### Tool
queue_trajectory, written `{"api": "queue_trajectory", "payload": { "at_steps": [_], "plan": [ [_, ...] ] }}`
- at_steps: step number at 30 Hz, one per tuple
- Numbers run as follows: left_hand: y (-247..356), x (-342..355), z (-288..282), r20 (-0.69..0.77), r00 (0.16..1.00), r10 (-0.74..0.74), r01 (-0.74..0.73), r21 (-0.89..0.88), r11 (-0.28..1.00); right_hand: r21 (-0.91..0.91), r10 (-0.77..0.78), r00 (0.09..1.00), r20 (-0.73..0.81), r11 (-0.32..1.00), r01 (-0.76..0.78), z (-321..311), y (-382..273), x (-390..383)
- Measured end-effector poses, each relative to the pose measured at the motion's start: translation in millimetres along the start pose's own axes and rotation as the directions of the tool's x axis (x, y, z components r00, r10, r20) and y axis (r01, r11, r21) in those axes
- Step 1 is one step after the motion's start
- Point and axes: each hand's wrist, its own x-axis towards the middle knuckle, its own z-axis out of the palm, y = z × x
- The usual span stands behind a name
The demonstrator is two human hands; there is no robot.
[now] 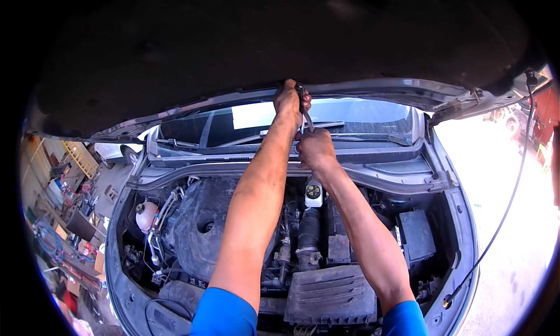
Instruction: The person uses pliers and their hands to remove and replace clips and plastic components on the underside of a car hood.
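Both my arms reach over the engine bay toward the windshield. My left hand [287, 100] is raised just under the edge of the open hood [291, 44], its fingers closed round the top of a slim dark piece [308, 121]. Lower and slightly to the right, my right hand [317, 149] is closed in a fist at the lower end of that piece. The piece stands roughly upright between the hands; its exact kind I cannot make out. Behind the hands lies the windshield [361, 111] with a wiper arm [326, 125].
Below my arms are the engine cover [201, 225], a ribbed black box [332, 292], a white reservoir with a dark cap [313, 195], a pinkish coolant tank [146, 215] and a black box [415, 235]. A thin rod [506, 213] runs along the right side. Clutter [70, 248] lies left.
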Motion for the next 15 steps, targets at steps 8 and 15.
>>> {"api": "queue_trajectory", "payload": {
  "at_steps": [8, 15],
  "plan": [
    [1.2, 13.0, -9.7, 0.071, 0.994, -0.079, 0.082, -0.046, 0.996, -0.423, -0.202, 0.971, -0.127, 0.896, 0.131, 7.4, -17.6, -25.0],
    [-0.8, -5.2, 1.6, -0.021, 0.996, 0.085, -0.077, 0.243, 0.967, -0.185, -0.085, 0.986, -0.142, 0.981, 0.057, 9.7, -3.1, -11.1]
  ]
}}
